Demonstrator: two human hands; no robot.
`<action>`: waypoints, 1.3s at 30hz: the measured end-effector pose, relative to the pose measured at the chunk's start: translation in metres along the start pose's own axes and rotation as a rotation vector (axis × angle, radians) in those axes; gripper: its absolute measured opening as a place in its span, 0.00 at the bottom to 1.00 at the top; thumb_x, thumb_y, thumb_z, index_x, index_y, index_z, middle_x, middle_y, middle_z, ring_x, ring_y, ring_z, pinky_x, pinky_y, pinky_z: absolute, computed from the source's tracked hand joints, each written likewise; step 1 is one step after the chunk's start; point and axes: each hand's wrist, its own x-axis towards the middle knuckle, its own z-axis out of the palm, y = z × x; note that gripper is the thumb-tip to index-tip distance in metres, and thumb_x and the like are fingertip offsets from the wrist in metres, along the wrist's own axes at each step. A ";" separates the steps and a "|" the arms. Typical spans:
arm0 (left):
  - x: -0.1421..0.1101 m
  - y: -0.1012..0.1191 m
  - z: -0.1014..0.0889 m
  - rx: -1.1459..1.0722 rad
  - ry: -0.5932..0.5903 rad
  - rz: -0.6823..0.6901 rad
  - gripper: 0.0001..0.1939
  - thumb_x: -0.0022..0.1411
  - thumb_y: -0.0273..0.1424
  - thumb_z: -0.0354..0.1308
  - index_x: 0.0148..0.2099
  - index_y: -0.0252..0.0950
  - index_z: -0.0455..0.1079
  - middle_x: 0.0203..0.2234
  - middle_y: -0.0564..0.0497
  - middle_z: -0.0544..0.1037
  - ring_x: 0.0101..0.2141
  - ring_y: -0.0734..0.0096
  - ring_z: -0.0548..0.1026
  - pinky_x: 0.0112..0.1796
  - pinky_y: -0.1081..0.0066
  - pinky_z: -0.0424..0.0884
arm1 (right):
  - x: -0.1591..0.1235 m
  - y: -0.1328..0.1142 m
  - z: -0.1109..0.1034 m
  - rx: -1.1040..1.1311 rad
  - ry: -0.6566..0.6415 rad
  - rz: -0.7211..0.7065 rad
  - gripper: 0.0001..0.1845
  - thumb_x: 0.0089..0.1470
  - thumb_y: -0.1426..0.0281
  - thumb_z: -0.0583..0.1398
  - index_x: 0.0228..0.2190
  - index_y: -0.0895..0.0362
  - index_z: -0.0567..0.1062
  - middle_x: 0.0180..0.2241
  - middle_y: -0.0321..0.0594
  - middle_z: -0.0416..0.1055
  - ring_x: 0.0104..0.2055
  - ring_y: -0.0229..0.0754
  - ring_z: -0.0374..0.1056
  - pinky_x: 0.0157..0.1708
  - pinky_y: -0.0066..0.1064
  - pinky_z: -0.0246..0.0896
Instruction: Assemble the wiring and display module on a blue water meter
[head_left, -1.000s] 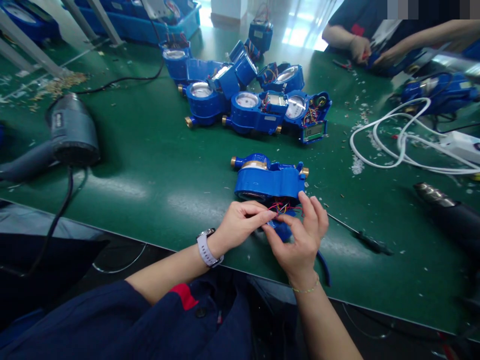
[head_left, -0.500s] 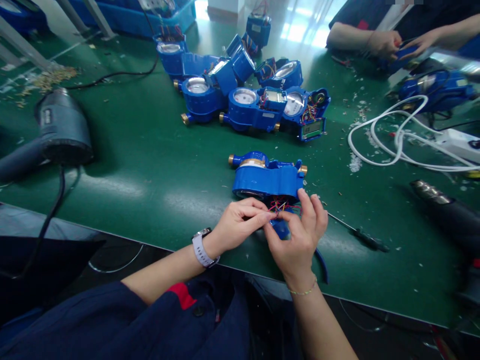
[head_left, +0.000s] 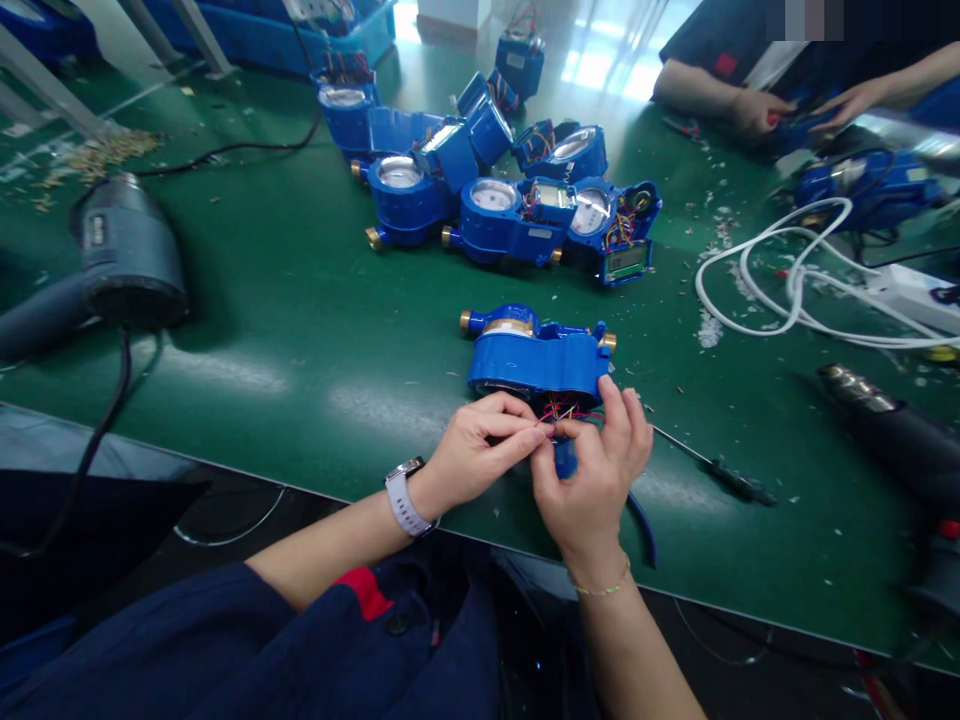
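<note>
A blue water meter (head_left: 534, 362) with brass threaded ends lies on its side in front of me. Thin red, yellow and white wires (head_left: 561, 408) come out of its near side. My left hand (head_left: 484, 445) pinches the wires between thumb and forefinger. Right against it, my right hand (head_left: 596, 465) pinches the same bundle, its other fingers raised beside the meter. The exact wire in each pinch is hidden by the fingertips. Below the wires a blue part (head_left: 566, 459) shows between my hands.
Several blue water meters (head_left: 491, 215) stand together farther back. A heat gun (head_left: 131, 255) lies at left, another (head_left: 892, 420) at right. A screwdriver (head_left: 739, 482) rests right of my hand. White cable (head_left: 795, 290) loops at right; a co-worker's hands (head_left: 757, 110) work beyond it.
Both hands stay at the wires with almost the same pinch; the right hand has shifted very slightly. The co-worker's hands have moved a little lower.
</note>
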 end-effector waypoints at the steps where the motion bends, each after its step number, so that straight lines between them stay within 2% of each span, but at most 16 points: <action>1: 0.000 0.000 0.000 0.002 0.009 -0.005 0.10 0.63 0.32 0.58 0.36 0.36 0.80 0.31 0.48 0.79 0.34 0.71 0.76 0.36 0.72 0.73 | 0.000 0.001 -0.001 0.023 0.003 -0.002 0.09 0.58 0.66 0.57 0.29 0.58 0.72 0.59 0.56 0.60 0.64 0.60 0.49 0.57 0.63 0.45; 6: 0.006 0.002 -0.008 -0.009 0.034 -0.066 0.11 0.63 0.33 0.58 0.35 0.35 0.80 0.32 0.47 0.82 0.33 0.70 0.78 0.36 0.72 0.74 | 0.000 0.007 -0.008 0.110 -0.002 -0.006 0.07 0.59 0.70 0.59 0.30 0.57 0.75 0.60 0.50 0.61 0.65 0.59 0.48 0.57 0.64 0.45; 10: 0.015 0.006 -0.023 0.027 -0.040 -0.170 0.12 0.63 0.33 0.56 0.36 0.33 0.79 0.24 0.50 0.81 0.22 0.77 0.73 0.25 0.77 0.68 | -0.001 0.013 -0.013 0.147 0.003 -0.009 0.05 0.58 0.72 0.60 0.31 0.57 0.75 0.58 0.48 0.63 0.64 0.59 0.50 0.57 0.62 0.46; 14: 0.021 0.009 -0.030 -0.022 -0.125 -0.230 0.12 0.63 0.33 0.56 0.35 0.31 0.78 0.21 0.52 0.78 0.20 0.80 0.70 0.24 0.78 0.67 | -0.002 0.014 -0.015 0.125 0.011 -0.019 0.01 0.56 0.72 0.60 0.32 0.58 0.72 0.57 0.51 0.63 0.63 0.60 0.52 0.57 0.61 0.49; 18: 0.019 0.005 -0.024 -0.162 -0.155 -0.283 0.12 0.62 0.34 0.57 0.35 0.31 0.78 0.20 0.52 0.77 0.20 0.80 0.70 0.24 0.79 0.67 | 0.003 0.008 -0.014 0.093 0.030 -0.120 0.08 0.57 0.71 0.60 0.40 0.58 0.72 0.59 0.53 0.60 0.63 0.60 0.52 0.57 0.59 0.48; 24: 0.011 -0.002 -0.017 -0.323 -0.059 -0.337 0.10 0.54 0.33 0.65 0.36 0.30 0.77 0.28 0.47 0.81 0.24 0.76 0.75 0.28 0.76 0.72 | 0.016 0.011 -0.008 0.047 -0.060 -0.213 0.09 0.60 0.63 0.61 0.38 0.54 0.77 0.61 0.46 0.59 0.64 0.60 0.49 0.59 0.58 0.42; 27: 0.010 -0.002 -0.019 -0.303 -0.005 -0.318 0.08 0.53 0.31 0.66 0.34 0.31 0.77 0.30 0.47 0.82 0.29 0.73 0.78 0.33 0.75 0.74 | 0.019 0.014 -0.006 0.072 -0.076 -0.240 0.07 0.60 0.64 0.61 0.35 0.53 0.79 0.62 0.43 0.59 0.64 0.59 0.49 0.60 0.58 0.42; 30: 0.010 -0.003 -0.021 -0.251 0.025 -0.312 0.07 0.52 0.30 0.66 0.34 0.31 0.77 0.28 0.48 0.82 0.28 0.73 0.77 0.31 0.75 0.74 | 0.020 0.014 -0.004 0.081 -0.079 -0.239 0.07 0.59 0.66 0.62 0.30 0.53 0.78 0.61 0.41 0.59 0.64 0.57 0.49 0.60 0.58 0.41; 35: 0.010 -0.004 -0.020 -0.273 0.034 -0.317 0.07 0.51 0.30 0.67 0.33 0.31 0.77 0.27 0.48 0.82 0.27 0.73 0.78 0.31 0.74 0.74 | 0.019 0.010 -0.002 0.045 -0.070 -0.235 0.06 0.59 0.68 0.62 0.32 0.53 0.79 0.60 0.43 0.61 0.64 0.57 0.50 0.60 0.58 0.42; 39: 0.009 -0.003 -0.017 -0.268 0.062 -0.299 0.06 0.51 0.28 0.66 0.32 0.31 0.76 0.25 0.50 0.81 0.26 0.75 0.77 0.30 0.76 0.74 | 0.018 0.009 -0.001 0.124 -0.030 -0.213 0.05 0.58 0.70 0.63 0.30 0.53 0.79 0.57 0.41 0.64 0.63 0.57 0.52 0.59 0.59 0.44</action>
